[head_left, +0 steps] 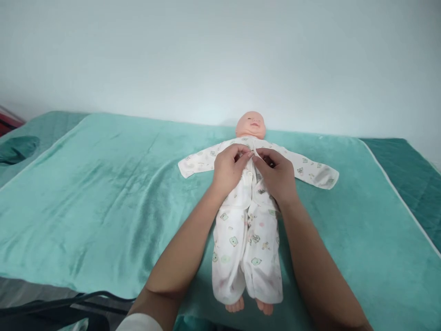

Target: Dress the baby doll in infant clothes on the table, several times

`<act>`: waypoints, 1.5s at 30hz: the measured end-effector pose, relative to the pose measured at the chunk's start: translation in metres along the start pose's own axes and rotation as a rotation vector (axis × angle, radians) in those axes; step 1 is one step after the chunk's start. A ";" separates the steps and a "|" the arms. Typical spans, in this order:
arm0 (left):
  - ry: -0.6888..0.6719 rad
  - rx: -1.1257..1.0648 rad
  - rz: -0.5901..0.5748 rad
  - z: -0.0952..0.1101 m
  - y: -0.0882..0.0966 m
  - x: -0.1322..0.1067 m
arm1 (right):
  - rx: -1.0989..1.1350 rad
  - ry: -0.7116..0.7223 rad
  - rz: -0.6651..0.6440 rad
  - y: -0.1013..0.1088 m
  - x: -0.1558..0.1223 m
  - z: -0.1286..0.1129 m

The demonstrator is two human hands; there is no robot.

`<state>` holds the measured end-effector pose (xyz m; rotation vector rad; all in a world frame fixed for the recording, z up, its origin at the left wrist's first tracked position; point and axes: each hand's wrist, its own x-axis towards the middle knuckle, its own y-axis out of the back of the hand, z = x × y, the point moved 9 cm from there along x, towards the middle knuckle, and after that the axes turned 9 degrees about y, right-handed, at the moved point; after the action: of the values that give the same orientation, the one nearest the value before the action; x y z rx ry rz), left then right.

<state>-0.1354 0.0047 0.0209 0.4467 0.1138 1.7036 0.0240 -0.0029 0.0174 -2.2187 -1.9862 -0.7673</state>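
Note:
A baby doll (251, 124) lies on its back on a teal blanket (103, 193), head toward the wall, feet toward me. It wears a white printed romper (246, 239) with its sleeves spread out to both sides. My left hand (230, 166) and my right hand (276, 174) meet on the doll's upper chest. Each pinches one edge of the romper's front opening just below the collar, fingers curled and closed on the fabric. Bare doll feet (250, 305) stick out of the trouser legs.
The blanket covers a wide bed against a pale wall (220, 55). Darker green quilted bedding (406, 179) shows at the right and at the far left (20, 147). A black cable (69, 303) runs along the near left edge.

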 end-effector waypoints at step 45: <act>-0.167 0.074 -0.204 0.005 0.005 -0.038 | -0.379 -0.039 -0.663 -0.007 -0.025 -0.034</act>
<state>-0.1334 -0.0340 0.0187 0.6099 0.0974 1.4592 0.0059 -0.0369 0.0354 -1.6981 -2.8351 -1.2537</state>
